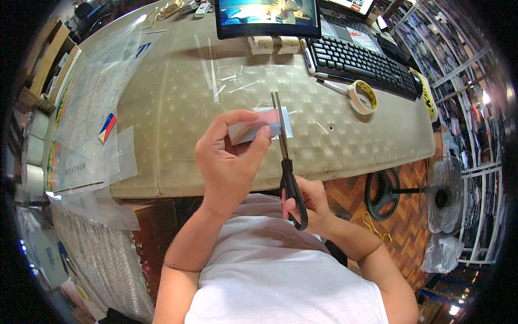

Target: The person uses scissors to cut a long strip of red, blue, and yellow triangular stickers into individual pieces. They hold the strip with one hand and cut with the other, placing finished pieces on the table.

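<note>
Between the thumb and fingers of my left hand is a small rectangular piece, pinkish and blue-grey with a glossy, see-through look. My right hand grips black-handled scissors by their loops. Their blades point away from me, slightly parted, and stand at the right edge of the piece. Whether they touch it I cannot tell. A pale bluish-white sheet shows behind the blades. Thin clear and white strips lie scattered on the table beyond my hands.
Clear plastic sheets cover the table's left side, with a small flag-patterned piece on top. To the right are a tape roll, a marker and a black keyboard. A screen stands at the back; a fan is right of the table.
</note>
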{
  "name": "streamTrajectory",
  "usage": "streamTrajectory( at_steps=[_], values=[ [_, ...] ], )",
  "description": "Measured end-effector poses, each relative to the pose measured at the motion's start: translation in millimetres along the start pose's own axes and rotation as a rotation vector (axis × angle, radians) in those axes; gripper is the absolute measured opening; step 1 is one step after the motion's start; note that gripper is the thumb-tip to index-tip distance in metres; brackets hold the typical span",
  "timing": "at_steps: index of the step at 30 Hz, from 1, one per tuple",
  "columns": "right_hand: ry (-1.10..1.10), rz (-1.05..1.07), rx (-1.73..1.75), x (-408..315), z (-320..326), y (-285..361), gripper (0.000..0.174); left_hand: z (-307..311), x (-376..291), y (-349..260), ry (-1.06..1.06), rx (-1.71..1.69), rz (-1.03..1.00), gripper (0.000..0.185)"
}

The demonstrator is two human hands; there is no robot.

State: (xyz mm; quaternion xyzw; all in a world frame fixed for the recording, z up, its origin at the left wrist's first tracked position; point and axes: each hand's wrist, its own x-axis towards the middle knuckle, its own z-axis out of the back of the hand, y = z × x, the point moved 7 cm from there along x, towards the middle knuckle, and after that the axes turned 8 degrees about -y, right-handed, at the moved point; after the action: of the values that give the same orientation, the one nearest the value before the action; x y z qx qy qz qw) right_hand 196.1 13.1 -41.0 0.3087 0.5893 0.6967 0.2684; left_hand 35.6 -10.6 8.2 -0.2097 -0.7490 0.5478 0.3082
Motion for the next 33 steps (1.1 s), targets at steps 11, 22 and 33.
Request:
streamTrajectory(
  at_steps=[11,22,33],
  values=[
    [-0.082,-0.098,-0.031,4,8,-3,0.028,1,10,9,0.018,-0.029,0.021,0.027],
    [0.001,-0.078,0.04,3,6,-9,0.034,12,17,1,0.007,-0.114,-0.075,0.042],
    [0.1,-0.049,0.078,1,4,-2,0.041,5,7,-15,-0.042,-0.111,-0.128,0.038]
  ],
)
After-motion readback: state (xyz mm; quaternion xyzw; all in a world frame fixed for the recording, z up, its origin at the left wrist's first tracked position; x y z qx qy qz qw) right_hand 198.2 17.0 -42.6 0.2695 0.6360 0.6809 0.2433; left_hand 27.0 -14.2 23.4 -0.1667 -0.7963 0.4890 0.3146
